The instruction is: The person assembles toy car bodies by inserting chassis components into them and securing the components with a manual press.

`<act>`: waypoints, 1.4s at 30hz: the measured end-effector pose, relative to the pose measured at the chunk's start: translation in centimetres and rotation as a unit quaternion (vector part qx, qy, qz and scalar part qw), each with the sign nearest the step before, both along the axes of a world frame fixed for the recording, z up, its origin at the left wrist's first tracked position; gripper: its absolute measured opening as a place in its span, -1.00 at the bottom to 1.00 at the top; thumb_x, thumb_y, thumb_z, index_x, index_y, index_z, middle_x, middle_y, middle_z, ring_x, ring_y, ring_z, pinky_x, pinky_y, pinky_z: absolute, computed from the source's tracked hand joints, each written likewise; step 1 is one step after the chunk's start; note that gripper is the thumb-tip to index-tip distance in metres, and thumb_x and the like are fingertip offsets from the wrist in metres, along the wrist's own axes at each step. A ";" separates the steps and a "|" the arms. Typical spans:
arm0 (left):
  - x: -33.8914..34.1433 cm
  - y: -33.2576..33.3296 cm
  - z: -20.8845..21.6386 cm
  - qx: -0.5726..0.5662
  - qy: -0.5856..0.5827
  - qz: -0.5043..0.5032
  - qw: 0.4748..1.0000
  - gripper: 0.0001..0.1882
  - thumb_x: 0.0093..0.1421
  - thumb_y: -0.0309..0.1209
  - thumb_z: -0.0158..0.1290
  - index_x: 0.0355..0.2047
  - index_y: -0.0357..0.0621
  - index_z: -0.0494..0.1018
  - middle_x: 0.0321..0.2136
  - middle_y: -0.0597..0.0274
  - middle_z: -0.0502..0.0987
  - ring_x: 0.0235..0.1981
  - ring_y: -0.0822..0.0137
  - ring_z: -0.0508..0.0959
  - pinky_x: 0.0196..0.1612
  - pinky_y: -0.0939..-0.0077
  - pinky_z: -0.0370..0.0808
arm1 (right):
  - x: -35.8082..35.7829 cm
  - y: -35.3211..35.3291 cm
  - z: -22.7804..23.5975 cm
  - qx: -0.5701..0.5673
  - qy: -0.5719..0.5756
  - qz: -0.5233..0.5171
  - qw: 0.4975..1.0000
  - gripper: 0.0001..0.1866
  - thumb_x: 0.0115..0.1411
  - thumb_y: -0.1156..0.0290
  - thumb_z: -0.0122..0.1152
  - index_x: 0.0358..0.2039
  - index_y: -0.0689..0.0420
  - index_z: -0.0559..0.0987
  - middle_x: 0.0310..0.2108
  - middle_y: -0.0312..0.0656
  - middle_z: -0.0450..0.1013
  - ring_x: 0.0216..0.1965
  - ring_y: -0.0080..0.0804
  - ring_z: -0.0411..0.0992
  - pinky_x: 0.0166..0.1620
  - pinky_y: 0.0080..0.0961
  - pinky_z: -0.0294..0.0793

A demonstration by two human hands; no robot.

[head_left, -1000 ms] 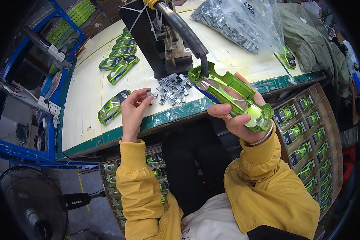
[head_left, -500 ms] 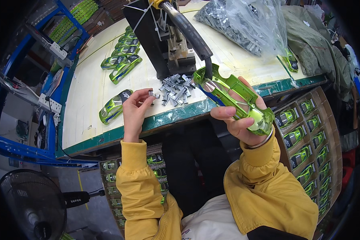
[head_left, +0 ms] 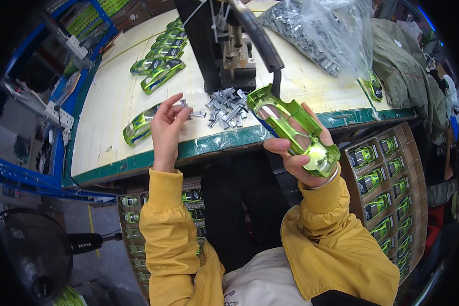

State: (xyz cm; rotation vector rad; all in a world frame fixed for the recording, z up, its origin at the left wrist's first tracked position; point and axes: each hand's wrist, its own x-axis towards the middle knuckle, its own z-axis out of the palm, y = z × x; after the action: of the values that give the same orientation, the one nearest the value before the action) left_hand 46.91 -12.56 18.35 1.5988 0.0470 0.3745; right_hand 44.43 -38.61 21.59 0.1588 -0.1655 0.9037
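In my head view, my left hand (head_left: 166,130) pinches a small grey clip (head_left: 183,103) beside a loose clip pile (head_left: 227,108) on the surface (head_left: 109,97); my right hand (head_left: 301,166) grips a green car shell (head_left: 307,122), hollow side showing, near the front edge.

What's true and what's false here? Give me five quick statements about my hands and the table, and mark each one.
1. The right hand holds a green shell. True.
2. The left hand is away from all the grey pieces. False: the left hand has a grey piece at its fingertips.
3. A pile of grey pieces lies on the table. True.
4. The sleeves are blue. False: the sleeves are yellow.
5. A clear bag lies on the table. True.
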 end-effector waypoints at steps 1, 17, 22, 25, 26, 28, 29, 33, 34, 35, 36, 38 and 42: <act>-0.1 0.4 -0.1 -0.019 -0.033 0.000 0.999 -0.63 -0.01 -0.58 0.03 -0.14 -0.28 0.32 -0.52 0.31 0.44 -0.54 0.62 0.36 -0.52 0.80 0.24 | 0.0 0.6 -0.3 -0.005 0.006 0.013 1.000 -0.50 0.22 0.09 -0.41 0.05 0.14 0.19 0.02 -0.07 0.18 -0.23 -0.02 0.22 -0.50 -0.35 0.41; -41.1 15.1 -2.5 -0.041 -0.026 0.476 0.878 -0.67 0.10 -0.54 -0.08 -0.09 -0.28 0.24 -0.34 0.20 0.38 -0.39 0.51 0.35 -0.37 0.64 0.30 | -14.1 21.9 -14.4 -0.404 -0.581 0.208 0.675 -0.31 -0.03 0.37 -0.12 0.16 0.06 -0.01 0.15 -0.10 -0.03 -0.04 -0.29 0.23 -0.10 -0.45 0.32; -52.2 11.7 -9.2 -0.143 0.014 0.609 0.780 -0.67 0.11 -0.53 -0.09 -0.08 -0.28 0.23 -0.35 0.21 0.37 -0.41 0.52 0.35 -0.37 0.66 0.31 | -25.3 29.5 -24.1 -0.297 -0.844 0.158 0.417 -0.32 -0.01 0.30 -0.09 0.15 0.08 -0.02 0.17 -0.14 -0.08 0.10 -0.01 0.04 0.11 -0.30 0.08; -55.3 9.2 -12.1 -0.212 0.016 0.646 0.733 -0.67 0.12 -0.53 -0.10 -0.08 -0.27 0.23 -0.35 0.24 0.37 -0.42 0.54 0.35 -0.37 0.68 0.32 | -30.5 32.4 -25.1 -0.363 -0.869 0.224 0.252 -0.34 -0.01 0.28 -0.07 0.13 0.01 0.00 0.15 -0.24 -0.04 -0.03 0.12 0.17 -0.01 -0.21 0.26; -55.9 8.7 -12.8 -0.218 0.017 0.646 0.731 -0.67 0.12 -0.53 -0.10 -0.08 -0.27 0.23 -0.35 0.24 0.37 -0.42 0.54 0.35 -0.37 0.68 0.32 | -31.5 33.0 -26.3 -0.364 -0.869 0.228 0.247 -0.34 -0.01 0.28 -0.07 0.13 0.01 0.00 0.15 -0.24 -0.04 -0.03 0.12 0.17 -0.01 -0.21 0.26; -56.9 8.0 -14.0 -0.245 0.016 0.656 0.713 -0.70 0.11 -0.55 -0.08 -0.12 -0.28 0.26 -0.37 0.19 0.41 -0.46 0.54 0.37 -0.41 0.70 0.36 | -33.2 33.7 -29.3 -0.361 -0.904 0.083 0.214 -0.39 0.01 0.34 -0.07 0.11 0.02 0.04 0.13 -0.23 0.00 -0.20 0.08 0.28 -0.13 -0.21 0.35; -57.3 7.9 -14.6 -0.246 0.015 0.652 0.717 -0.71 0.11 -0.54 -0.08 -0.13 -0.29 0.27 -0.38 0.20 0.41 -0.46 0.54 0.37 -0.40 0.69 0.36 | -33.6 33.8 -30.2 -0.354 -0.908 0.057 0.218 -0.38 0.00 0.31 -0.02 0.10 0.00 0.06 0.13 -0.24 -0.01 -0.20 0.07 0.27 -0.14 -0.23 0.36; -58.1 7.9 -16.4 -0.272 0.008 0.655 0.705 -0.72 0.11 -0.55 -0.08 -0.13 -0.29 0.27 -0.38 0.21 0.41 -0.46 0.53 0.37 -0.41 0.69 0.37 | -35.3 33.8 -31.3 -0.350 -0.916 -0.016 0.194 -0.37 -0.02 0.28 0.05 0.09 -0.02 0.11 0.16 -0.37 -0.08 -0.14 0.09 0.21 -0.31 -0.28 0.49; -58.1 8.0 -16.7 -0.272 0.011 0.655 0.705 -0.72 0.11 -0.55 -0.08 -0.13 -0.29 0.27 -0.38 0.20 0.41 -0.47 0.53 0.38 -0.42 0.69 0.37 | -35.5 33.8 -31.4 -0.350 -0.917 -0.014 0.189 -0.37 -0.02 0.28 0.05 0.09 -0.02 0.11 0.16 -0.37 -0.08 -0.14 0.09 0.21 -0.31 -0.28 0.49; -58.0 8.0 -17.0 -0.270 0.013 0.656 0.705 -0.72 0.10 -0.55 -0.08 -0.13 -0.28 0.28 -0.38 0.20 0.42 -0.47 0.53 0.38 -0.42 0.69 0.37 | -35.5 33.7 -31.6 -0.338 -0.923 -0.022 0.183 -0.38 -0.02 0.29 0.05 0.09 -0.02 0.12 0.16 -0.38 -0.09 -0.14 0.07 0.22 -0.31 -0.28 0.49; -57.9 8.2 -17.1 -0.273 0.013 0.655 0.704 -0.72 0.10 -0.55 -0.08 -0.13 -0.28 0.28 -0.38 0.20 0.42 -0.47 0.53 0.38 -0.42 0.69 0.37 | -35.6 33.7 -31.5 -0.325 -0.928 -0.030 0.178 -0.39 -0.01 0.31 0.04 0.09 -0.03 0.12 0.16 -0.38 -0.10 -0.14 0.06 0.22 -0.32 -0.29 0.49; -57.5 8.3 -17.3 -0.284 0.023 0.648 0.707 -0.72 0.10 -0.55 -0.07 -0.14 -0.26 0.28 -0.39 0.20 0.43 -0.48 0.53 0.38 -0.42 0.69 0.36 | -35.5 33.8 -31.4 -0.306 -0.937 -0.017 0.165 -0.39 -0.02 0.32 0.05 0.09 -0.03 0.12 0.16 -0.38 -0.09 -0.14 0.03 0.22 -0.34 -0.29 0.49; -57.2 8.3 -17.9 -0.296 0.015 0.635 0.713 -0.72 0.10 -0.55 -0.07 -0.14 -0.25 0.29 -0.39 0.19 0.43 -0.48 0.53 0.38 -0.42 0.70 0.35 | -35.2 34.0 -30.8 -0.325 -0.930 0.025 0.172 -0.36 -0.05 0.35 0.10 0.08 -0.01 0.12 0.15 -0.35 -0.04 -0.12 -0.04 0.21 -0.23 -0.30 0.45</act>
State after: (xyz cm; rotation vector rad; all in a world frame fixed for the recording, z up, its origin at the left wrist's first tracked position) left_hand -10.30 -4.27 0.41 0.6875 1.2258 1.2453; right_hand 9.21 -4.57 -9.25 -2.0193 -2.0783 0.5766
